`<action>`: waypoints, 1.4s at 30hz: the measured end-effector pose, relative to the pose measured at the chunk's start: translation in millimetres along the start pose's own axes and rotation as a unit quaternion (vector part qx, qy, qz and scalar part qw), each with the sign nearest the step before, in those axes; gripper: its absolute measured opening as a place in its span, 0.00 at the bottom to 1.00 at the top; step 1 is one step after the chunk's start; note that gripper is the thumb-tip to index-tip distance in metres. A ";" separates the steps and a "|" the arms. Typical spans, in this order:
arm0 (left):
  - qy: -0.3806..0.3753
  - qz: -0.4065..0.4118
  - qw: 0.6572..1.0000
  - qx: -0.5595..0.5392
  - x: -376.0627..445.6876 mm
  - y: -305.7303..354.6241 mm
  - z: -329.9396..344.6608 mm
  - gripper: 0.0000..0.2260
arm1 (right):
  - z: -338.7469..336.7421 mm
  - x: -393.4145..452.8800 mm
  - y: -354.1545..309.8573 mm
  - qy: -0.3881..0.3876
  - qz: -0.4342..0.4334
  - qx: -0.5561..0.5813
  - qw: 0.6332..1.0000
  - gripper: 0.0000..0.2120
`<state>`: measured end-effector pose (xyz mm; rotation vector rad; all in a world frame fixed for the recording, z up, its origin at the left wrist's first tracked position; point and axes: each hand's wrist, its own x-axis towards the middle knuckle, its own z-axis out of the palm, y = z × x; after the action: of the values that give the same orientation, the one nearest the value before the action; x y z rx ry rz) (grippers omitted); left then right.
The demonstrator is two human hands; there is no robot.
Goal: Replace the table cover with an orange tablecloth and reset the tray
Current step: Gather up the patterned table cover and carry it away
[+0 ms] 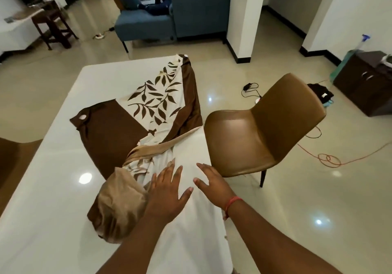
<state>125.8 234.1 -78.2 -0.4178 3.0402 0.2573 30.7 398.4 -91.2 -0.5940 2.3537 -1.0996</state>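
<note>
Glossy white table (48, 199) under a crumpled brown leaf-print cover (152, 104)

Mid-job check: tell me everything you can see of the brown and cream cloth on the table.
The cloth lies crumpled and partly folded across the white table, not spread flat. It has dark brown borders, a cream middle printed with brown leaves, and a shiny tan underside bunched near the front. Round eyelets show at two corners. The left hand and right hand rest flat on its pale near part, fingers straight.
</note>
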 end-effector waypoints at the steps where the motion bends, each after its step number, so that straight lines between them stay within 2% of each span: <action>1: -0.001 -0.006 1.000 0.000 -0.4 9.0 1.1 0.37 | -6.0 -1.6 6.7 -0.003 0.006 0.002 1.000 0.27; 6: 0.019 -0.021 1.000 0.004 9.2 30.3 -0.3 0.39 | -29.8 2.8 16.9 0.003 0.005 -0.018 1.000 0.28; 16: -0.007 -0.061 0.998 -0.021 20.7 59.4 23.5 0.39 | -62.7 6.1 39.0 -0.014 0.050 -0.081 0.995 0.32; 23: -0.006 -0.118 0.993 -0.016 79.8 106.2 22.3 0.42 | -108.9 44.9 74.2 -0.054 0.029 -0.077 0.995 0.32; 30: -0.017 -0.123 0.990 -0.070 201.3 258.6 41.7 0.36 | -257.9 111.3 160.6 -0.062 0.023 -0.101 0.993 0.31; 33: -0.011 -0.118 0.990 -0.078 235.5 303.8 35.9 0.37 | -317.9 130.7 181.0 -0.069 0.026 -0.097 0.993 0.31; 37: -0.018 -0.129 0.990 -0.052 272.0 315.6 21.6 0.38 | -360.7 163.6 187.0 -0.066 0.012 -0.071 0.995 0.32; 42: 0.002 -0.152 0.988 -0.030 306.8 297.1 2.1 0.35 | -359.7 196.1 181.1 -0.081 0.005 -0.065 0.995 0.32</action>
<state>-250.1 435.9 -59.5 -0.8741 2.9208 0.3286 -366.4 605.1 -75.8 -0.6894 2.2964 -0.8645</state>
